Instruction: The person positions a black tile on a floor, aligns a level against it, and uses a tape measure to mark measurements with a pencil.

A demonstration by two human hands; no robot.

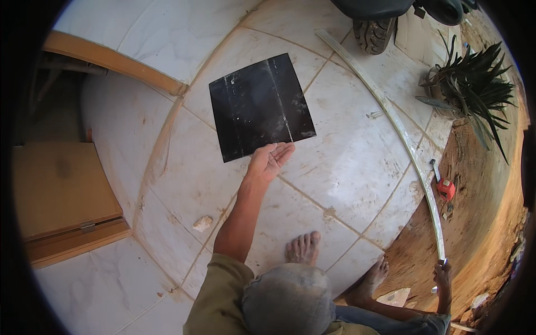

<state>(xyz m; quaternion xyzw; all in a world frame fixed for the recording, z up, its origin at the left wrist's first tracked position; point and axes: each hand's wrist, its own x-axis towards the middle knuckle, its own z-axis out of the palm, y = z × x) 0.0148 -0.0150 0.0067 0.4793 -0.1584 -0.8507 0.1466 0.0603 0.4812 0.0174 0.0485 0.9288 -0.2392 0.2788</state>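
A square black panel (262,103) with pale streaks and dust lies over the white floor tiles in the upper middle. At its near edge is my left hand (271,159), palm up, with fingers stretched out to the right. The fingertips overlap the edge in view; whether they touch it I cannot tell. Far to the right, beyond my bent knee, my right hand (443,274) is small in view and closed round the near end of a long, pale metal bar (385,103). That bar runs away from me across the tiles and looks bowed.
A red tape measure (446,190) lies on bare earth beside the bar. A spiky potted plant (472,89) and a tyre (373,36) stand at the back right. A wooden frame and board (67,190) are on the left. A small rubble chip (202,224) sits on the tiles.
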